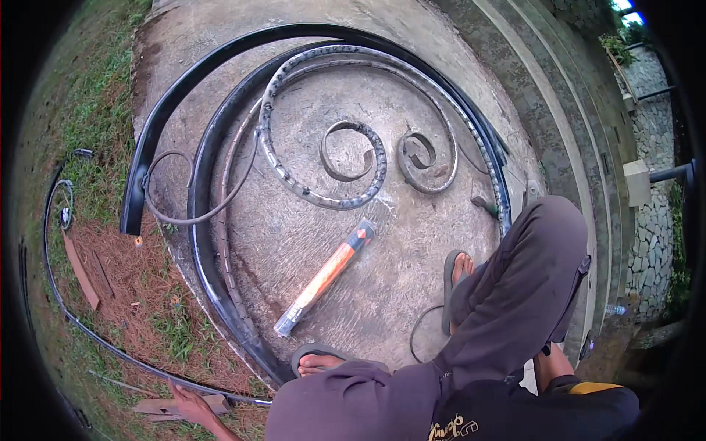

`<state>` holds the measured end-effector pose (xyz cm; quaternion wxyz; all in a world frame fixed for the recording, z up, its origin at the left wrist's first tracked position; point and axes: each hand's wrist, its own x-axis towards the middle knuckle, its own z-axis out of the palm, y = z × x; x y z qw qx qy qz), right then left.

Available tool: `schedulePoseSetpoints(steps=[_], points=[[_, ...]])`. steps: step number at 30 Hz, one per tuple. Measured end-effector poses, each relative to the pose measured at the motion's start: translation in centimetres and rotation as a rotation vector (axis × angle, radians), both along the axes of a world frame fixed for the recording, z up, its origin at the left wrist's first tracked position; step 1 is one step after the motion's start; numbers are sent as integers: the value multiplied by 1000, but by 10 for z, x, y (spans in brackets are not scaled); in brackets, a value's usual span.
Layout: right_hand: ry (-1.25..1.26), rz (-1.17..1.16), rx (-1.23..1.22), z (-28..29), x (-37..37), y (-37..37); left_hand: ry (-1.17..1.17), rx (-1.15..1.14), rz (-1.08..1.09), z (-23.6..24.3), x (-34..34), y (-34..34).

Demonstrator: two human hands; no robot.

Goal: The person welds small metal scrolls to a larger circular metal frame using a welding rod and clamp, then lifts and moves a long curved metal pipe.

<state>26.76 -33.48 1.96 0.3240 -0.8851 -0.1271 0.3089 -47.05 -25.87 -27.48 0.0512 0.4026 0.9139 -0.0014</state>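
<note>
Black curved tubing (pixel 50 264) is seen right at the left hand (pixel 193 404), past the concrete slab's (pixel 426 257) lower-left edge; whether it is clasped cannot be told. The right hand's (pixel 554 366) hold is masked by the leg (pixel 515 279). Farther, an orange-and-clear packet (pixel 323 280) and metal scrolls (pixel 382 167) are laid.

Dark curved bar (pixel 132 361): long, slender, glossy; lies along ground (pixel 158 309) at my left, bowing outward. Near run passes at fingertips of my left hand (pixel 193 404); I cannot confirm contact. Wooden piece (pixel 219 403): brownish, flat-faced; rests just beside bar, on side nearer me. Middle section hidden behind my hand; both ends visible.
</note>
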Motion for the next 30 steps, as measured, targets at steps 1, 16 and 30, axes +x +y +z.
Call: schedulePoseSetpoints(steps=[1, 16, 30], points=[[9, 0, 23, -6, 10, -1, 95, -167, 47, 26, 6, 17], [401, 95, 351, -139, 147, 56, 537, 428, -634, 362, 353, 208], [-159, 511, 542, -124, 158, 148, 172, 641, -834, 366, 492, 336]])
